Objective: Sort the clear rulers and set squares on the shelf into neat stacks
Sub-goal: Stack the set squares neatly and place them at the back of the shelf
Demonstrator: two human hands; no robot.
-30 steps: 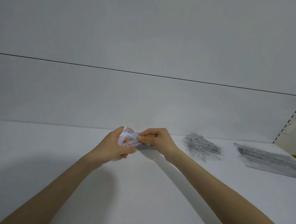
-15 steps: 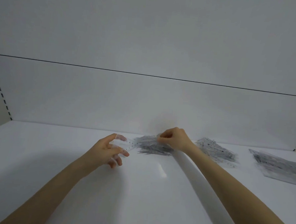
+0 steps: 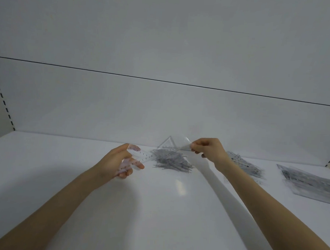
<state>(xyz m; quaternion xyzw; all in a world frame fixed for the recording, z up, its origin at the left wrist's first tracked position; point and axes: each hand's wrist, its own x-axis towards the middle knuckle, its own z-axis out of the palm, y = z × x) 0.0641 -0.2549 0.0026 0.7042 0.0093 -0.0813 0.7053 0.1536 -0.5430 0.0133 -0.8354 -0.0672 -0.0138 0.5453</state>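
Sorting is shown on a white shelf (image 3: 53,166), with clear plastic held in both hands.
A thin triangular set square (image 3: 175,145) is pinched at one corner by the right hand (image 3: 206,150) and held tilted above a loose pile (image 3: 171,161) near the back wall. Printed rulers (image 3: 139,156), whose number cannot be told, are gripped between the thumb and curled fingers of the left hand (image 3: 116,161), just left of that pile. A second pile (image 3: 246,166) is partly hidden behind the right forearm, and a flat stack (image 3: 310,182) is cut off at the right edge. Markings in the heaps are blurred to grey. A slotted upright (image 3: 3,99) is seen at far left.
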